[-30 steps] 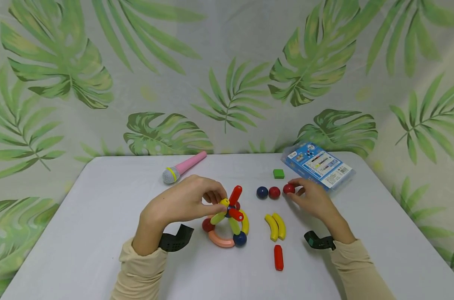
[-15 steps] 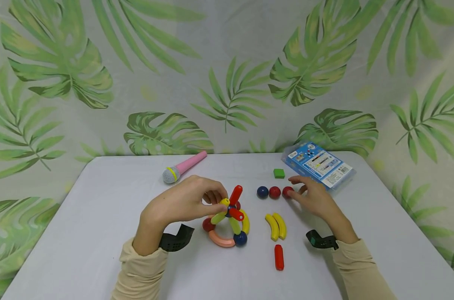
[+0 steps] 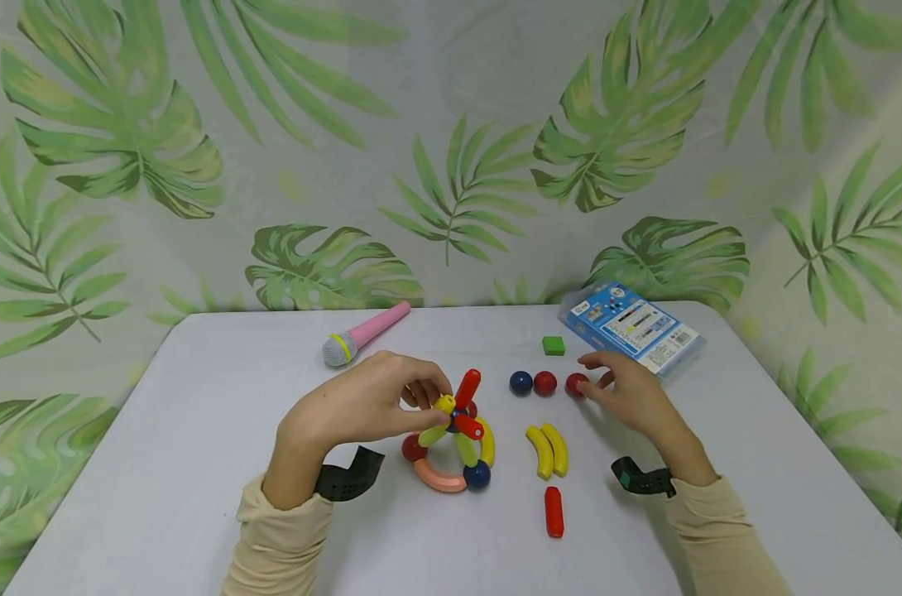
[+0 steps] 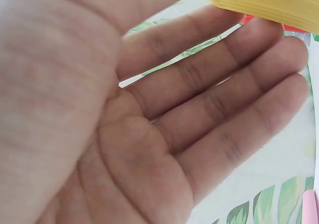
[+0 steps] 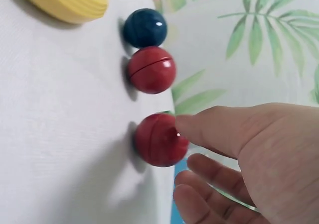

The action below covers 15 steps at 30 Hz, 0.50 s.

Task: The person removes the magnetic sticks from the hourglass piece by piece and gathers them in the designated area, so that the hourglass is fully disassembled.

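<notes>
Beyond the left fingers, toward the far edge of the white desk (image 3: 160,447), a pink microphone (image 3: 372,328) lies aslant, its grey head nearer the hand. Left hand (image 3: 369,397): thumb and forefinger pinch a yellow piece (image 3: 444,404) at the top of an assembled frame (image 3: 440,482); the other fingers extend alongside one another. This grip shows no clear change from half a second earlier. Below these fingers, the frame's base joins salmon and yellow curved parts through balls, with yellow-green rods leaning to a blue ball at the apex; just right of the fingertips, two red rods project from it.

Between the two hands, left of the right fingers, a dark blue ball (image 3: 521,382) and a middle red ball (image 3: 544,383) stand close side by side. Nearer the wearer than the right fingertips lie two yellow curved pieces (image 3: 555,449) and, nearer still, a red rod (image 3: 554,511). Beyond those fingertips, slightly left, sits a green block (image 3: 553,346).

Right hand (image 3: 630,397): the thumb touches an outer red ball (image 3: 574,386); the remaining fingers, loosely bent, stand apart from it. Ball and hand have shifted slightly rightward, widening the gap to the middle ball. Beyond the right fingers lies a blue box (image 3: 630,323) with white printed panels, their lettering too small to read.
</notes>
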Each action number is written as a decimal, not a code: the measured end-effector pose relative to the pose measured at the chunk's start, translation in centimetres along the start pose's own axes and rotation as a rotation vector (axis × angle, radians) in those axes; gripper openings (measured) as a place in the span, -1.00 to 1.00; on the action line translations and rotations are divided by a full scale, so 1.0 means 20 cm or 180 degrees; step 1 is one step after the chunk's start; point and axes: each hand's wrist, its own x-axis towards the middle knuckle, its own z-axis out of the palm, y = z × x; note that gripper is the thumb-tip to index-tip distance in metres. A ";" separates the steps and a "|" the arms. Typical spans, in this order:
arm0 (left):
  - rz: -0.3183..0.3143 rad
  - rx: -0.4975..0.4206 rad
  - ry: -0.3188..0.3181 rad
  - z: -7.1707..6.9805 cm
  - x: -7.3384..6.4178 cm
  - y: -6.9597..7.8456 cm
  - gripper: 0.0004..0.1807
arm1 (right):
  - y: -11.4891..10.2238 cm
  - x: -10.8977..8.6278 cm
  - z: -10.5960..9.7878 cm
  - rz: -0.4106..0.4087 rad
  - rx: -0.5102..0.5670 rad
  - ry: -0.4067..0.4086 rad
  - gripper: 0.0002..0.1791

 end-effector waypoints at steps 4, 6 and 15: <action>-0.0024 0.0013 -0.0022 0.00 0.00 0.00 -0.83 | 0.03 0.01 0.05 0.0014 0.0062 0.0001 -0.58; -0.0030 0.0019 -0.0026 0.00 0.01 0.00 -0.83 | 0.03 0.02 0.07 0.0015 0.0113 0.0014 -0.60; -0.0047 0.0024 -0.0031 0.01 0.00 -0.01 -0.82 | 0.01 0.03 0.10 -0.0047 0.0194 0.0048 -0.56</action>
